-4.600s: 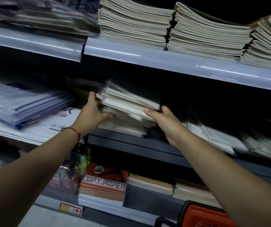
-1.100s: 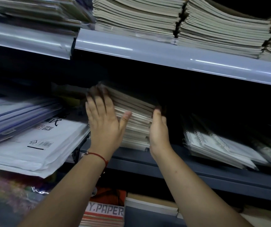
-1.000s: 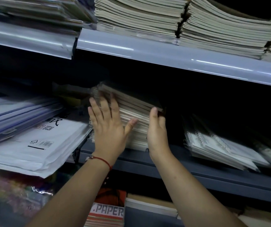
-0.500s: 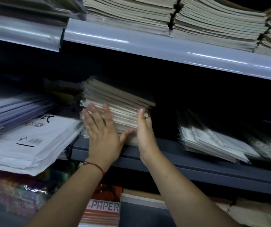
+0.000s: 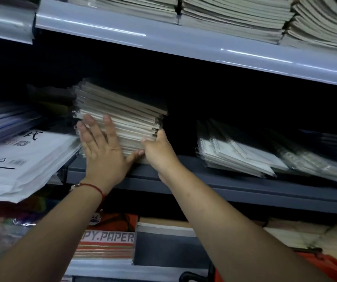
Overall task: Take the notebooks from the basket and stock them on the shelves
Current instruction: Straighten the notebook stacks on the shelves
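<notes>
right hand (image 5: 159, 153) dropped to stack's corner | left hand (image 5: 102, 151) flat, fingers spread, on notebooks (image 5: 122, 119) | basket (image 5: 326, 265) contents hidden

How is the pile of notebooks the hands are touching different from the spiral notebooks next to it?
The notebook stack is tall, and both hands press on it: the left hand flat on its front, the right hand at its lower right corner. The spiral notebooks lie low and fanned out, untouched, with wire coils. Both sit on the same dark middle shelf.

Both arms reach forward: left hand (image 5: 102, 151) flat with fingers (image 5: 109, 127) spread, right hand (image 5: 160, 153) curled, thumbs nearly touching.
</notes>
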A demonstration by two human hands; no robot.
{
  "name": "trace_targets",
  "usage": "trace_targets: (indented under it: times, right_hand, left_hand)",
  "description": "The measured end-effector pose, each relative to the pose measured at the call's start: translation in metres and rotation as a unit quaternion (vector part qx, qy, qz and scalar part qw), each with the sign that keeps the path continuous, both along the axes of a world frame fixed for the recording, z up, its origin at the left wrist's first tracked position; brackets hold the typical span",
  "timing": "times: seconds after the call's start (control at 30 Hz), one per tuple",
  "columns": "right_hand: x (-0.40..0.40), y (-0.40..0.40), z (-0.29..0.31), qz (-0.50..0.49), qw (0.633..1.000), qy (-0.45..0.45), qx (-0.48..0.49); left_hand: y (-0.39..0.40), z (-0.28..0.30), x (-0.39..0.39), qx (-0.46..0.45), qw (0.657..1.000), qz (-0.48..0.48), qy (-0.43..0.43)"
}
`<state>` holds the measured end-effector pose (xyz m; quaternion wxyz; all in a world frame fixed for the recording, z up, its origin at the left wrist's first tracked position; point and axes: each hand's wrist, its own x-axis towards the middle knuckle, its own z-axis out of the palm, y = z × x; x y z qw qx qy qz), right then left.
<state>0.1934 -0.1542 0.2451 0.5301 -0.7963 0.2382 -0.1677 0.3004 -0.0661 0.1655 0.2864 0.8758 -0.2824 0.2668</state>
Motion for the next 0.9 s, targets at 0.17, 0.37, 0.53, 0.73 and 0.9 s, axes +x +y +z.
trace_targets:
  times: [0.17, 0.37, 0.53, 0.73, 0.9]
  right_hand:
    - [-0.068, -0.006, 0.01, 0.068, 0.99, 0.004, -0.121]
    - [-0.165, -0.049, 0.009, 0.05, 0.942, 0.004, -0.331]
    - [-0.211, -0.107, 0.009, -0.031, 0.91, 0.038, -0.413]
    - [-0.23, -0.168, -0.001, -0.076, 0.897, 0.166, -0.403]
    - [-0.23, -0.18, -0.026, -0.092, 0.912, 0.11, -0.384]
  left_hand:
    - [0.019, 0.015, -0.022, -0.028, 0.997, -0.039, 0.067]
    - [0.027, 0.032, -0.085, 0.014, 0.985, -0.149, -0.081]
    - [-0.024, 0.055, -0.136, 0.067, 0.967, -0.245, -0.003]
    - [-0.097, 0.074, -0.156, 0.164, 0.956, -0.242, -0.025]
    - [-0.13, 0.074, -0.162, 0.201, 0.954, -0.224, 0.005]
